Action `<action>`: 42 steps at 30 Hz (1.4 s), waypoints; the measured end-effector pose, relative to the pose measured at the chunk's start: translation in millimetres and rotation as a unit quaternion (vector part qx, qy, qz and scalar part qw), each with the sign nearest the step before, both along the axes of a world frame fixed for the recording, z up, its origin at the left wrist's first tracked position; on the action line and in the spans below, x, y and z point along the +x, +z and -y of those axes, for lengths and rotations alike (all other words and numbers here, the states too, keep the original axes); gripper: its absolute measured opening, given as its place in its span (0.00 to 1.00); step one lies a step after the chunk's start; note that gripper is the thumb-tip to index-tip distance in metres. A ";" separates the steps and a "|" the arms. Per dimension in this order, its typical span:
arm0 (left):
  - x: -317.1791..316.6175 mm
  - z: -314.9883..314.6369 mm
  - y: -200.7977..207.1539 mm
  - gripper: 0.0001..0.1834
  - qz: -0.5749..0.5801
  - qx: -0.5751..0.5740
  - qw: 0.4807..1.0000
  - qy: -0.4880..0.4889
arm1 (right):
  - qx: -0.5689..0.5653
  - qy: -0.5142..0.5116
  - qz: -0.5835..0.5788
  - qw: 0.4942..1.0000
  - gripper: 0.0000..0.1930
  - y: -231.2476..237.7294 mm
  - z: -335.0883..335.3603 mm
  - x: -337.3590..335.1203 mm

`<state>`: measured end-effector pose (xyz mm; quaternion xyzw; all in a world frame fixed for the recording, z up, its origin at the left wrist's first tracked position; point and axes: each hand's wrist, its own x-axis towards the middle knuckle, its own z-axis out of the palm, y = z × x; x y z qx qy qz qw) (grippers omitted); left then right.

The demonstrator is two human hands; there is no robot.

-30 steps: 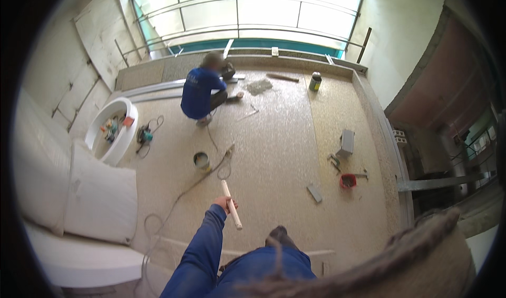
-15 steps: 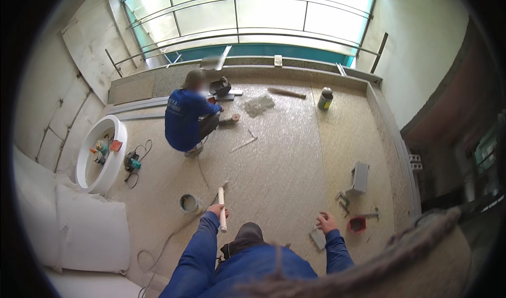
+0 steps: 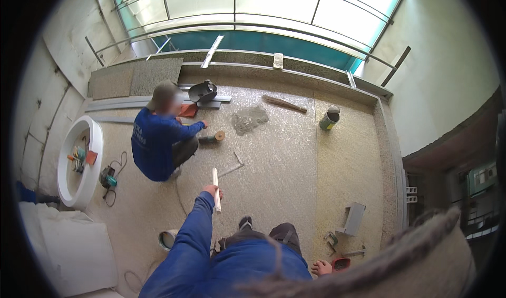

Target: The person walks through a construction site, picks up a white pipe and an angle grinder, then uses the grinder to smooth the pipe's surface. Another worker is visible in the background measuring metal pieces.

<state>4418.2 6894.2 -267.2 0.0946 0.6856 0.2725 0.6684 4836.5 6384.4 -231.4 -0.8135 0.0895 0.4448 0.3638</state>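
Observation:
My left hand [image 3: 212, 191] reaches forward over the floor, its fingers wrapped round a pale, straight stick [image 3: 215, 176]. The stick points away from me and sticks out at both ends of the grip; its exact kind is unclear. Down at my right side, my right hand [image 3: 321, 268] holds nothing visible, with fingers loosely apart. It appears beside a small red container [image 3: 341, 265], without a clear sign of touching. Past that container lie a hammer-like tool [image 3: 357, 252], a metal clamp [image 3: 331, 240] and a grey metal box-shaped piece [image 3: 352, 218].
A co-worker [image 3: 155, 142] in blue squats ahead left, near a dark bucket [image 3: 202, 91] and a rubble pile [image 3: 249, 120]. A white ring [image 3: 65, 166] holding tools, a corded power tool [image 3: 108, 178], and a can [image 3: 168, 239] stand left. Another can [image 3: 330, 118] is far right.
I have moved forward, so the floor items sit lower or nearer in view. My left hand with the stick has moved farther ahead. My right hand has dropped lower, and its fingers look looser.

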 end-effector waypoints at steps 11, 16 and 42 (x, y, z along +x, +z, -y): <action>98.2 -24.9 31.1 0.30 -0.201 0.018 0.792 -0.576 | 0.208 0.518 0.086 0.825 0.20 18.1 -417.2 126.8; 148.7 -26.5 65.7 0.38 -0.257 0.049 0.813 -0.520 | 0.040 0.780 0.003 0.624 0.25 21.1 -543.2 155.9; 153.0 27.2 98.1 0.29 -0.276 -0.092 0.939 -0.182 | 0.022 0.547 -0.326 0.770 0.36 134.5 -646.4 265.6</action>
